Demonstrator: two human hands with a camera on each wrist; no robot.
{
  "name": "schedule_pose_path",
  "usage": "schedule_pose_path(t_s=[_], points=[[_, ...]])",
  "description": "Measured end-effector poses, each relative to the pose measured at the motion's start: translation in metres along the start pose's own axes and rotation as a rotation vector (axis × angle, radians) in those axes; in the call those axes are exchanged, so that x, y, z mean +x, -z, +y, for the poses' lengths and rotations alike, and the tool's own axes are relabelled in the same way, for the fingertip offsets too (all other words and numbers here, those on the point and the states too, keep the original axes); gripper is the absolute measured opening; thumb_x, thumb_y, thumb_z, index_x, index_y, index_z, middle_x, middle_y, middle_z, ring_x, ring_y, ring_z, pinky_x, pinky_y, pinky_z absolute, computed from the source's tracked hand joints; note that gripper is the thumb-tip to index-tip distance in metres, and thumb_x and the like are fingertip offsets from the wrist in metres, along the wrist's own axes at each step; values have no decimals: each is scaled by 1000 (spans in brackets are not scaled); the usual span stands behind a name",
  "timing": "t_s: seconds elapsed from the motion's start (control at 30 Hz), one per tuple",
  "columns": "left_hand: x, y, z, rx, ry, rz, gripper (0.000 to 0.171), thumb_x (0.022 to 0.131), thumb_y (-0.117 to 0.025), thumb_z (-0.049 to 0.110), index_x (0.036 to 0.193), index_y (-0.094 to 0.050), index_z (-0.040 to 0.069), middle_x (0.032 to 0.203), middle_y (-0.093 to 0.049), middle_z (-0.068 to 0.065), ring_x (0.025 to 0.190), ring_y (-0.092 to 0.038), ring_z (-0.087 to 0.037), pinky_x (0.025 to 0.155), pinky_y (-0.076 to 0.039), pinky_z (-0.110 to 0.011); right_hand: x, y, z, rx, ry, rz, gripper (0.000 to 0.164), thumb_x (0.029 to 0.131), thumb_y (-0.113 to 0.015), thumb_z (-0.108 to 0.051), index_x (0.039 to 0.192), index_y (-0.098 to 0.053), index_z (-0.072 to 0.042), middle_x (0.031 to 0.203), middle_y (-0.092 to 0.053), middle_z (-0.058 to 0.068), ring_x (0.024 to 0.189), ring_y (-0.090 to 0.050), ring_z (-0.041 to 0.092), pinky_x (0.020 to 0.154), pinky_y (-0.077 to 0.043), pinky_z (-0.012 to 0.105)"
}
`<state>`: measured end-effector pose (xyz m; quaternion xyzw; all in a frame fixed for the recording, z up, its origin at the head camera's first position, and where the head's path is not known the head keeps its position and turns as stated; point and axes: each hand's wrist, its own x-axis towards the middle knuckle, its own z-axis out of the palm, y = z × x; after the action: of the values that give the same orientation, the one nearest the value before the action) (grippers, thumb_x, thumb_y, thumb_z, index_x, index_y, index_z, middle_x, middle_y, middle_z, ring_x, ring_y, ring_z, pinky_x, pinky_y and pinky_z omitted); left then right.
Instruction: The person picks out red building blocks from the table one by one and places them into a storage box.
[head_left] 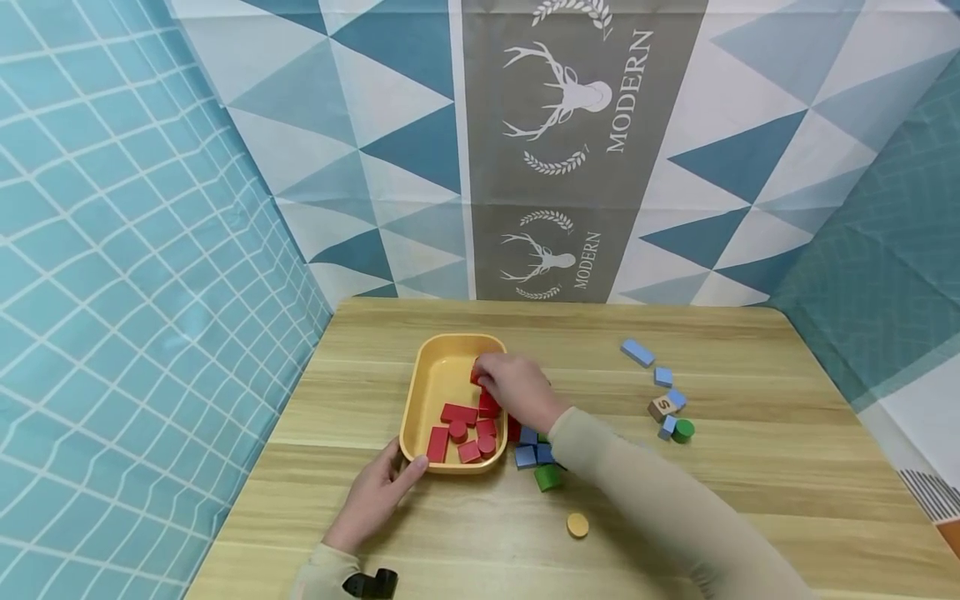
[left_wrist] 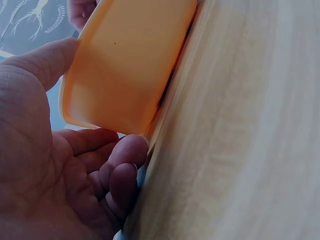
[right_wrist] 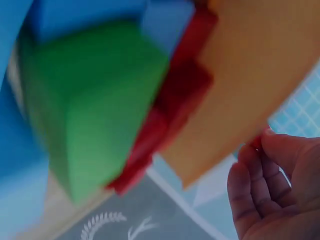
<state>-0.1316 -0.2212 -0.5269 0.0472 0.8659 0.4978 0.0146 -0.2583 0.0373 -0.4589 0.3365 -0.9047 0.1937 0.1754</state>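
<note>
A yellow-orange tray [head_left: 441, 375] lies on the wooden table with several red blocks [head_left: 459, 414] inside, mostly toward its near and right sides. At the near left corner, my left hand [head_left: 375, 496] grips the tray, its thumb at the rim and its fingers curled against the outer wall, as the left wrist view shows. My right hand [head_left: 521, 390] is over the tray's right side. Between its thumb and fingertips it pinches a red block [head_left: 476, 375]. In the right wrist view only a sliver of that red block [right_wrist: 257, 142] shows, so its full shape is hidden.
Right of the tray, blue blocks [head_left: 526, 457], a green block [head_left: 548, 477] and red pieces lie partly beneath my right forearm. A yellow disc [head_left: 577, 525] is nearer. Farther right are light blue blocks [head_left: 637, 352], a wooden letter cube [head_left: 662, 407] and a green cylinder [head_left: 683, 431].
</note>
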Motion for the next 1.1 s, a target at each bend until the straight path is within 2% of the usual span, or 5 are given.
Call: schedule_pose_path(t_s=[0.1,0.3,0.57,0.83,1.1], points=[[0,-1,-2,-1,-9,2,63,97,-63,40,150,-41,14,135,-57,-10,97,-57,-15,77,-51,-36,0,-11,-5,-60,-3,-39,5,89,-75,-20,91,-72,-23,81,-66,-12,72,-55,6,68,-52,28],[1,-1,-3,-5,-11,5,63,97,-63,41,150,-41,14,132,-59,-8,91,-57,-15,72,-51,-34,1,-19,-5,-173,10,-43,10,87,-77,-20,96,-77,-24,88,-70,-9,81,-58,11,76,-53,33],[1,-2,-4,0,-12,8,65,97,-63,40,151,-40,13,140,-52,-10,111,-53,-14,90,-50,-45,2,-25,-8,-70,78,-57,20,84,-79,-17,104,-79,-21,97,-71,-5,88,-59,11,84,-52,32],[1,-2,-5,10,-10,9,66,97,-63,41,151,-39,13,138,-54,-9,102,-55,-12,84,-51,-38,2,-32,-10,-42,71,-42,19,86,-78,-18,105,-78,-22,96,-69,-6,87,-58,9,83,-53,29],[1,-2,-5,9,3,6,67,96,-63,43,151,-40,13,128,-61,-8,78,-57,-16,64,-49,-30,5,-28,-16,-140,-15,-272,18,92,-69,-11,97,-80,-24,86,-68,-7,78,-55,13,81,-50,33]])
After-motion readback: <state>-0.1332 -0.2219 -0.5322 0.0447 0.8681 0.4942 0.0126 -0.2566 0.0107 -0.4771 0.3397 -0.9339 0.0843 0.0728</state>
